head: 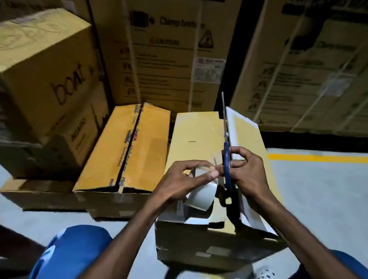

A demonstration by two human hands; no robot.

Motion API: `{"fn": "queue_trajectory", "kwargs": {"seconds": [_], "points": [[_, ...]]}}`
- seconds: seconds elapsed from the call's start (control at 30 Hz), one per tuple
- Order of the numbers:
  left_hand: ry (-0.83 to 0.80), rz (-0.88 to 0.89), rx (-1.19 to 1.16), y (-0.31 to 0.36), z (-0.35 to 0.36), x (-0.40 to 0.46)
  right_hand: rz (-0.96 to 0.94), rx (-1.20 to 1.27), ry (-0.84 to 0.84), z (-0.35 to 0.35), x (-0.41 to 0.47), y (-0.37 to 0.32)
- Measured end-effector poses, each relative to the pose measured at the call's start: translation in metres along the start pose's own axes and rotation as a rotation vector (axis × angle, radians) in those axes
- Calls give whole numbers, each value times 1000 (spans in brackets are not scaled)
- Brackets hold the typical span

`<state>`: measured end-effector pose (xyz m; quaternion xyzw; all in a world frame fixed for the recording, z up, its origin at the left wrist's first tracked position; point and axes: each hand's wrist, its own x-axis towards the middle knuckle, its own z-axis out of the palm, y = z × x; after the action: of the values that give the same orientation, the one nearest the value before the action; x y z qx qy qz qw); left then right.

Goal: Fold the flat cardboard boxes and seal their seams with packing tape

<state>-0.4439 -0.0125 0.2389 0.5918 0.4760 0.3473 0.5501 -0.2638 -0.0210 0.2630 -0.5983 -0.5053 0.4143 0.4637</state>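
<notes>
Holding the packing tape (pixel 201 195) took both hands just below the middle of the frame. The left hand (pixel 182 181) pinched the loose end of the clear strip between thumb and fingers. The right hand (pixel 245 174) curled round the blue handle of the scissors (pixel 226 162), whose thin blades pointed straight up toward the top of the frame. The blades looked closed, though the frame was too blurred to be sure.

The tape hung over the near end of the folded box (pixel 201 142), which sat in the lower middle of the frame. Its near flaps looked loose and not yet stuck down.

To do this step well, the person would probably need to keep the strip pulled tight so it did not curl and stick to itself. The blades would need to meet the tape straight across for a clean edge. The sticky side could catch on fingers or on the scissors, so a small, firm pinch at the very end seemed best.

Just left of this box lay a second box (pixel 131 148) with a taped seam running down its top. More stacked boxes (pixel 34 69) filled the upper left, and tall cartons (pixel 166 41) stood along the top. A yellow floor line (pixel 325 158) ran across the right side.
</notes>
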Motion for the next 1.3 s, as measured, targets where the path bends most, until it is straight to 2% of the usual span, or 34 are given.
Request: {"fn": "queue_trajectory", "kwargs": {"seconds": [0.1,0.17,0.3,0.47,0.67,0.77,0.87,1.0,1.17,1.3], "points": [[-117,-68,120,0,15,13,63,93,74,-17,17,4],[-131,-78,91,2,20,24,106,139,60,-29,29,5],[-76,-6,36,-3,28,47,242,248,-62,-44,50,13],[30,-48,-87,-13,51,69,260,308,17,-51,84,27],[-51,-17,-61,-25,46,88,291,181,97,-38,124,43],[35,1,-106,-24,44,95,268,90,121,-36,146,51],[125,90,-154,-21,52,103,200,-11,150,-29,170,54],[83,108,-392,-15,62,115,134,-70,135,-27,201,48],[105,103,-390,-24,78,142,56,-191,148,-42,244,41],[193,118,-453,-26,86,160,29,-203,127,-48,276,43]]}}
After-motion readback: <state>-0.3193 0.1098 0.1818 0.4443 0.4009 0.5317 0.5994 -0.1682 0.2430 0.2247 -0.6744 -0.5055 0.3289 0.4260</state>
